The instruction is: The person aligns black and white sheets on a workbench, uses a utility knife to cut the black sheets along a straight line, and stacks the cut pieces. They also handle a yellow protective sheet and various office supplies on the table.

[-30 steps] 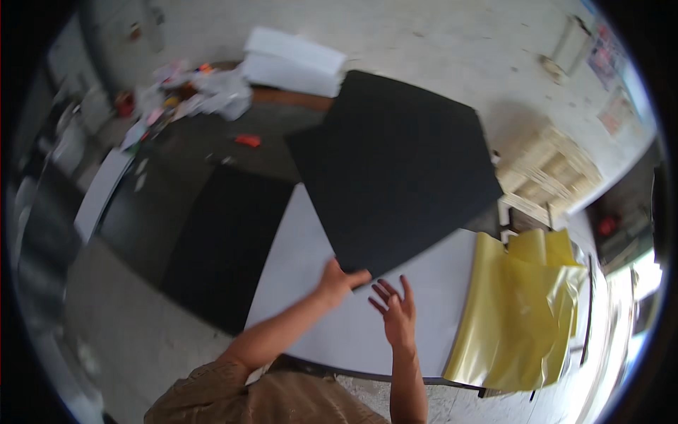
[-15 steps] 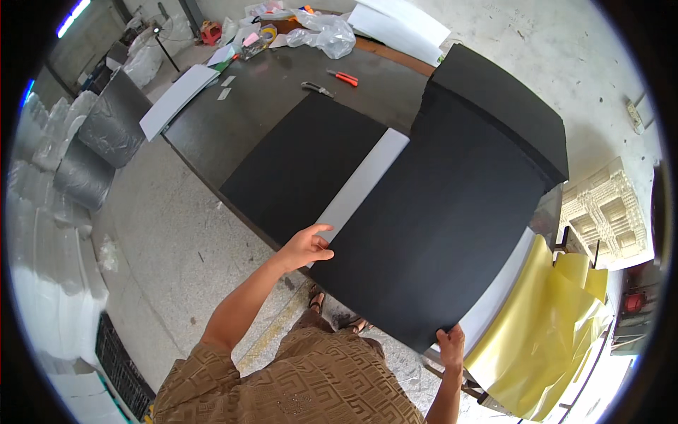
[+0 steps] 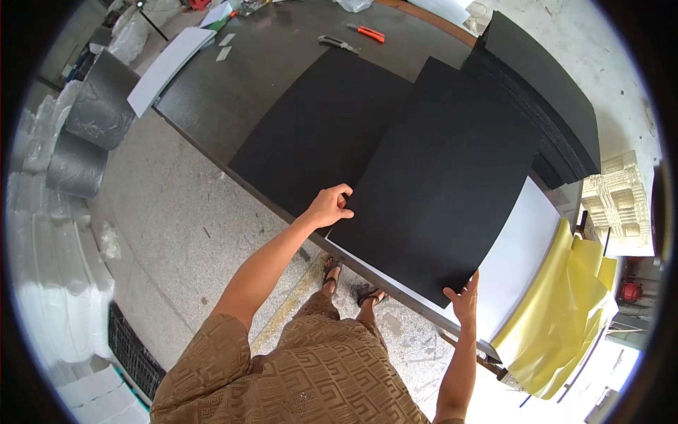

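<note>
A large black sheet (image 3: 438,177) lies over a white sheet (image 3: 526,233) that shows along its right side and in a thin strip at the front. At the sheet's front left edge, my left hand (image 3: 330,206) has its fingers curled and the thumb apart from the forefinger. My right hand (image 3: 464,300) holds the front right corner, thumb on top and fingers along the right edge. The undersides of its fingers are hidden. To the left, another black sheet (image 3: 311,127) rests flat on the dark table (image 3: 205,127), its right side meeting the first one.
A stack of black sheets (image 3: 544,92) stands at the far right. Yellow sheeting (image 3: 558,311) drapes at the right end. Two utility knives, one grey (image 3: 337,44) and one orange (image 3: 367,32), lie toward the back. White panels (image 3: 169,67) overhang the left edge. Wrapped rolls (image 3: 102,99) stand beyond.
The black sheet has shifted left over the white one, covering the white strip on its left and baring more white at right. Both hands moved with it, and the view has shifted.
</note>
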Motion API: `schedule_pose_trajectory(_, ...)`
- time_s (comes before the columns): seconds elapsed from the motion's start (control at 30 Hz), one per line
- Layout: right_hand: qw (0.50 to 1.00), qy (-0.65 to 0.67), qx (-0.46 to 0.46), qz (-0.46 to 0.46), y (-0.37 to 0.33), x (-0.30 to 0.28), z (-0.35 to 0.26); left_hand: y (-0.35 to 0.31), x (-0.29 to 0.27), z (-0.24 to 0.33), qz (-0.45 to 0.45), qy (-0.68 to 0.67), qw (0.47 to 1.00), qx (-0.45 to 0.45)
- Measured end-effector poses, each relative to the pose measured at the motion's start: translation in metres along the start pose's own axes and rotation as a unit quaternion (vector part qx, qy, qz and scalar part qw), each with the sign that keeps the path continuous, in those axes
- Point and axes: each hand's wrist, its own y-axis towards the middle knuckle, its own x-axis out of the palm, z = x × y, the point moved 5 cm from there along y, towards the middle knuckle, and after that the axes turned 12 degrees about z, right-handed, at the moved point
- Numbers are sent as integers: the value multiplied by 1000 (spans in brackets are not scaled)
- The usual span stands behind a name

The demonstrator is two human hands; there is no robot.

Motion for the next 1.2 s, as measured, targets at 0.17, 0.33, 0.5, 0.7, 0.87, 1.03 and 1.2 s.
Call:
schedule_pose_trajectory(0.17,1000,-6,20,11,-1,6,1,6,5,-16,-15,8,1000,8)
schedule_pose_trajectory(0.33,999,-5,28,18,-4,8,4,9,6,-18,-34,25,999,-16)
schedule_pose_trajectory(0.5,998,-52,41,24,-3,8,9,7,7,-21,-35,35,999,-8)
schedule_pose_trajectory(0.7,996,-65,50,23,-4,11,2,7,7,-19,-30,62,998,-10)
schedule_pose_trajectory(0.87,996,-71,47,27,-4,8,5,7,9,-17,-28,68,997,-1)
schedule_pose_trajectory(1.03,996,-64,58,28,-5,10,16,8,7,-18,-41,50,998,-13)
schedule_pose_trajectory(1.2,994,-95,53,30,-5,12,15,9,6,-19,-37,52,998,11)
